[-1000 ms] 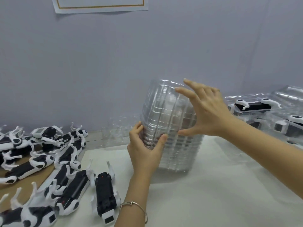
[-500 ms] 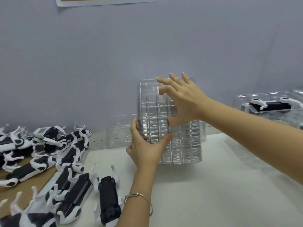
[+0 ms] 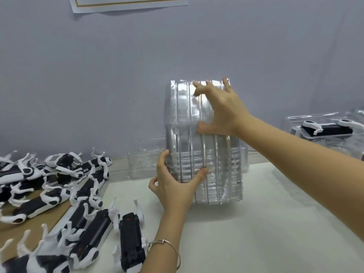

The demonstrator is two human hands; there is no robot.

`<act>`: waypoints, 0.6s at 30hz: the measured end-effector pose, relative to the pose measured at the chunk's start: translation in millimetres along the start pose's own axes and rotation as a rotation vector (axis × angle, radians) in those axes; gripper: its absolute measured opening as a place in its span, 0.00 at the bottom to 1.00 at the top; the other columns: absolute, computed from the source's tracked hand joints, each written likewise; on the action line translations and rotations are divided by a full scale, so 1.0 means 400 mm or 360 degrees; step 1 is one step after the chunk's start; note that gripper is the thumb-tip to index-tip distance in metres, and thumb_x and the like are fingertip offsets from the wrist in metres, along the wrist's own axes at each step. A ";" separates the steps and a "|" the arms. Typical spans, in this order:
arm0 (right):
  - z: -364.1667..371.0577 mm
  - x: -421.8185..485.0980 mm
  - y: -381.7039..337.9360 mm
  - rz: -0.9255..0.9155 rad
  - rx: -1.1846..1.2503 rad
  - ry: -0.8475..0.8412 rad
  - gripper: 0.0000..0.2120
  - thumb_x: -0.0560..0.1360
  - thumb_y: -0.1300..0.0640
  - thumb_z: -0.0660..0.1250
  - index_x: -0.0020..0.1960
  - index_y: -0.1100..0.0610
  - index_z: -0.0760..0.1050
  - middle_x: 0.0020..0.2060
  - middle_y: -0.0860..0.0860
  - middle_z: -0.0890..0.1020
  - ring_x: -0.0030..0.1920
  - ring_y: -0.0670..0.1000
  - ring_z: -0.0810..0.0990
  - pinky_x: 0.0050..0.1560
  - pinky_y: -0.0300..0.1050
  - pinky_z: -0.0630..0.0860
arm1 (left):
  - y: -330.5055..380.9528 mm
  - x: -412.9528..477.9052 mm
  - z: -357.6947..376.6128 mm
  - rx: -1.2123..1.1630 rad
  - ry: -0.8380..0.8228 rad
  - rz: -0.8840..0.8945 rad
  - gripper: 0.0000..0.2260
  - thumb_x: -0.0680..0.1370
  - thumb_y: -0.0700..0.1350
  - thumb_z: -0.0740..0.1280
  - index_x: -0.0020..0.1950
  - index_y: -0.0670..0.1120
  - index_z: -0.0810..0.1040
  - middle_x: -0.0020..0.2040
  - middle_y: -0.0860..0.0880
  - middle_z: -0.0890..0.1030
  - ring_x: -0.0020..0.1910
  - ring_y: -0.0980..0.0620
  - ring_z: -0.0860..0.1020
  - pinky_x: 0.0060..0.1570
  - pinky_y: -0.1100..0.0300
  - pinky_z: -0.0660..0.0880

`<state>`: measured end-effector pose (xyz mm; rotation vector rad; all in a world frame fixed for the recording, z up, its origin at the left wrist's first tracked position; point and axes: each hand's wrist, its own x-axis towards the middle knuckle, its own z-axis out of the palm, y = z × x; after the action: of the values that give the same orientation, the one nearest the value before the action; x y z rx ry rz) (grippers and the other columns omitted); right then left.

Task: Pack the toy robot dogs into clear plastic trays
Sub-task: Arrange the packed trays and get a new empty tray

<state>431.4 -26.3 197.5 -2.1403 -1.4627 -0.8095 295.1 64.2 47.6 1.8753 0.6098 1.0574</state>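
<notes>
A tall stack of nested clear plastic trays (image 3: pixel 220 174) stands on edge on the white table surface, in the middle of the view. My left hand (image 3: pixel 173 186) grips the stack's lower left corner, thumb across its front. My right hand (image 3: pixel 222 113) pinches the upper tray (image 3: pixel 183 103), which sticks up above the rest, fingertips at its top edge and thumb lower on its face. Several black-and-white toy robot dogs (image 3: pixel 53 196) lie in a heap on the left, and one (image 3: pixel 131 241) lies close to my left wrist.
At the right, clear trays (image 3: pixel 323 134) hold a packed dog (image 3: pixel 327 129). More clear trays (image 3: pixel 145 162) lean against the grey wall behind the stack. A brown cardboard sheet (image 3: pixel 37 225) lies under the left-hand dogs. A paper sheet (image 3: pixel 128 2) hangs on the wall.
The stack has been turned more upright and square to me. My right hand moved up to its top edge and now pinches the front trays. The camera moved closer.
</notes>
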 end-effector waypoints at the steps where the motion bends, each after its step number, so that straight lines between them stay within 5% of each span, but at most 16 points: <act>1: -0.008 -0.005 -0.001 0.0032 0.0035 0.0066 0.34 0.63 0.54 0.76 0.66 0.59 0.69 0.74 0.55 0.68 0.75 0.64 0.61 0.74 0.69 0.48 | -0.002 -0.011 -0.004 -0.0012 0.0006 0.0038 0.42 0.55 0.73 0.72 0.63 0.73 0.53 0.55 0.75 0.65 0.54 0.84 0.55 0.64 0.56 0.54; 5: -0.048 -0.012 0.004 0.0135 0.0106 -0.0056 0.49 0.63 0.48 0.78 0.78 0.46 0.56 0.77 0.54 0.59 0.76 0.60 0.58 0.74 0.65 0.51 | 0.001 -0.020 -0.010 -0.0068 -0.0026 0.0111 0.38 0.57 0.65 0.78 0.55 0.70 0.56 0.60 0.64 0.64 0.54 0.78 0.62 0.70 0.47 0.59; 8: -0.088 0.015 0.019 0.0081 -0.0263 -0.0229 0.58 0.60 0.38 0.77 0.79 0.39 0.44 0.80 0.54 0.48 0.72 0.60 0.60 0.68 0.63 0.58 | 0.021 -0.005 -0.014 -0.0162 -0.0149 0.0168 0.33 0.57 0.65 0.78 0.51 0.66 0.59 0.66 0.66 0.58 0.52 0.76 0.64 0.56 0.66 0.69; 10: -0.099 0.040 0.033 0.0024 -0.0549 -0.0321 0.61 0.58 0.32 0.75 0.77 0.37 0.38 0.80 0.54 0.43 0.73 0.61 0.58 0.67 0.65 0.59 | 0.029 -0.002 -0.013 -0.0183 -0.0128 0.0161 0.32 0.56 0.69 0.76 0.48 0.63 0.59 0.54 0.76 0.61 0.46 0.69 0.68 0.46 0.68 0.69; 12: -0.099 0.066 0.043 -0.0013 -0.0756 -0.0456 0.65 0.55 0.26 0.73 0.76 0.37 0.32 0.79 0.55 0.40 0.78 0.62 0.47 0.69 0.75 0.47 | 0.026 -0.007 -0.012 -0.0203 -0.0094 0.0122 0.33 0.56 0.69 0.77 0.46 0.62 0.59 0.47 0.74 0.64 0.41 0.60 0.69 0.42 0.62 0.72; 14: -0.096 0.093 0.036 0.0033 -0.0737 -0.0611 0.69 0.52 0.27 0.75 0.75 0.37 0.30 0.79 0.57 0.43 0.78 0.61 0.44 0.67 0.78 0.39 | 0.022 -0.013 -0.014 -0.0232 -0.0109 0.0127 0.32 0.57 0.68 0.77 0.47 0.62 0.59 0.60 0.71 0.65 0.45 0.55 0.73 0.43 0.59 0.75; 16: -0.099 0.112 0.018 0.0053 -0.0670 -0.0620 0.67 0.53 0.33 0.78 0.76 0.38 0.35 0.75 0.59 0.57 0.74 0.62 0.59 0.69 0.73 0.52 | 0.011 -0.025 -0.015 -0.0249 -0.0146 0.0128 0.32 0.58 0.66 0.78 0.49 0.66 0.59 0.70 0.60 0.63 0.50 0.54 0.74 0.47 0.60 0.76; 18: -0.122 0.116 0.000 0.0053 -0.0592 -0.0410 0.59 0.55 0.38 0.76 0.76 0.39 0.44 0.66 0.58 0.67 0.65 0.60 0.67 0.63 0.61 0.63 | 0.000 -0.048 -0.017 -0.0248 -0.0210 0.0081 0.40 0.55 0.67 0.79 0.54 0.74 0.54 0.67 0.57 0.64 0.55 0.60 0.72 0.51 0.66 0.73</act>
<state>433.1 -25.2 264.8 -2.6227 -1.4859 -0.8758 279.2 52.9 41.2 1.8154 0.3942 0.9759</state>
